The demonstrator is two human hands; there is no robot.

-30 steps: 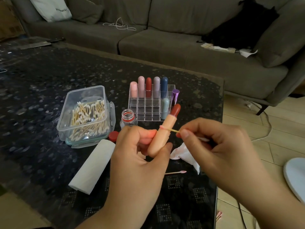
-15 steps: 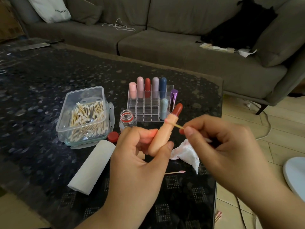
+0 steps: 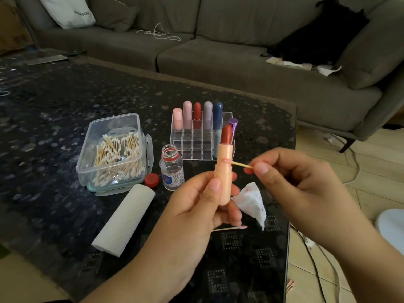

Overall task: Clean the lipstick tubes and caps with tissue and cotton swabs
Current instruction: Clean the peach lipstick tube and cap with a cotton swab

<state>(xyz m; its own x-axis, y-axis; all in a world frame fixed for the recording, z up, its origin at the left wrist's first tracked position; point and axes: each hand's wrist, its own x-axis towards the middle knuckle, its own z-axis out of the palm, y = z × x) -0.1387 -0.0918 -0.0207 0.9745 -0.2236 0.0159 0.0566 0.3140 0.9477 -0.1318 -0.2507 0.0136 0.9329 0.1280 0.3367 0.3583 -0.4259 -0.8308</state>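
Head view: the right hand (image 3: 290,182) pinches a cotton swab (image 3: 240,164) between thumb and fingertips, its tip touching the seam of the peach lipstick tube (image 3: 224,171). The left hand (image 3: 196,206) grips that tube low, upright above the table (image 3: 65,95). It looks light, slick and rigid; the exposed red bullet (image 3: 226,134) seems soft, best untouched.

The dark speckled glass-topped table (image 3: 65,101) bore, at centre frame, a clear plastic swab box (image 3: 113,149), white tissue roll (image 3: 124,219), small open bottle (image 3: 171,169), red cap (image 3: 152,179), clear acrylic lipstick rack (image 3: 196,145), crumpled tissue (image 3: 251,202) and a used swab (image 3: 229,228).
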